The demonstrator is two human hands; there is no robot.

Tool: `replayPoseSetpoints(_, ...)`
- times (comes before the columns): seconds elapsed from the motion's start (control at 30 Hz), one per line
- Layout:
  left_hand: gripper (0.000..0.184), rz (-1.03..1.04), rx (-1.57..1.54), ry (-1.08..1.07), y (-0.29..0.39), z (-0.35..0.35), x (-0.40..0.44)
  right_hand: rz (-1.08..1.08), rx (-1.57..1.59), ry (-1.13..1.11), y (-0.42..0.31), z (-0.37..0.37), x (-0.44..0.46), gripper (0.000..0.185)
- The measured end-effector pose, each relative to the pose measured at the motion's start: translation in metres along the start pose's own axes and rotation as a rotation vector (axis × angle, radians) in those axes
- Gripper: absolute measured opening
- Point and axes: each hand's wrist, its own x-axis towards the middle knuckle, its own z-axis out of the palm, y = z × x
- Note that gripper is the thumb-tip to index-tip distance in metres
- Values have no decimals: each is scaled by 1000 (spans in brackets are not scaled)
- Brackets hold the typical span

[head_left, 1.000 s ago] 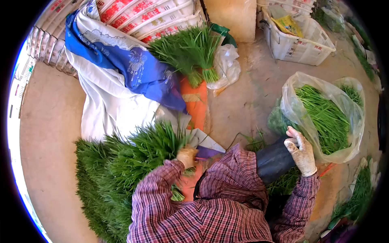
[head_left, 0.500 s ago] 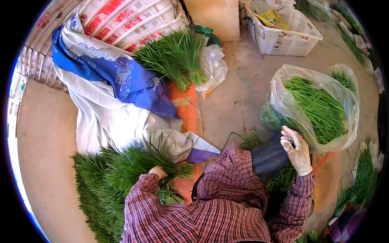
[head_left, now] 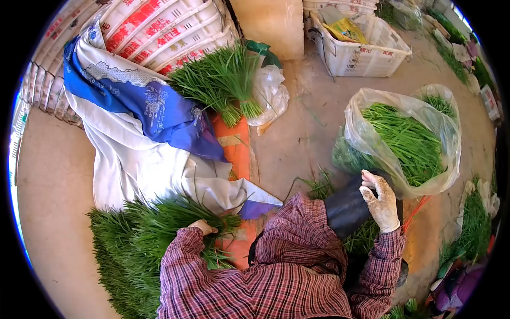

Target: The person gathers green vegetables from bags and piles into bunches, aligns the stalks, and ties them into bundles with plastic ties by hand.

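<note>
My left hand (head_left: 202,227) rests at the near side of a bundle of garlic chives (head_left: 183,217), its fingers curled against the stalks and partly hidden. That bundle lies on a big pile of the same chives (head_left: 125,250), cut ends toward the right. My right hand (head_left: 382,203), in a stained whitish glove, hovers near my dark-covered knee (head_left: 348,207) with fingers slightly bent, thumb apart and nothing in it. Just beyond it stands a clear plastic bag (head_left: 357,114) full of loose chives (head_left: 406,141).
White and blue cloth (head_left: 138,154) drapes beyond the pile. Tied chive bundles (head_left: 218,80) lie by printed white baskets (head_left: 159,32) and a crumpled plastic bag (head_left: 269,95). A white crate (head_left: 366,61) stands at the back. More greens (head_left: 473,223) lie at far right.
The bundle at my left hand has settled lower and flatter onto the pile. My right hand keeps nearly the same pose. The whole view has shifted slightly.
</note>
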Motion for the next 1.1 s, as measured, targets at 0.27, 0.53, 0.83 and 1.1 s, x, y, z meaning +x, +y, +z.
replayPoseSetpoints(0.27,79,2,353,86,34,-37,-13,-42,-27,60,-2,-2,-6,43)
replayPoseSetpoints(0.53,77,101,531,178,51,-57,-15,-45,9,78,-3,-3,-12,42)
replayPoseSetpoints(0.83,63,271,574,437,85,-60,-28,11,16,108,-7,-5,-12,40)
replayPoseSetpoints(1.1,66,831,240,490,198,-77,-44,-121,-222,151,-3,-21,-25,40)
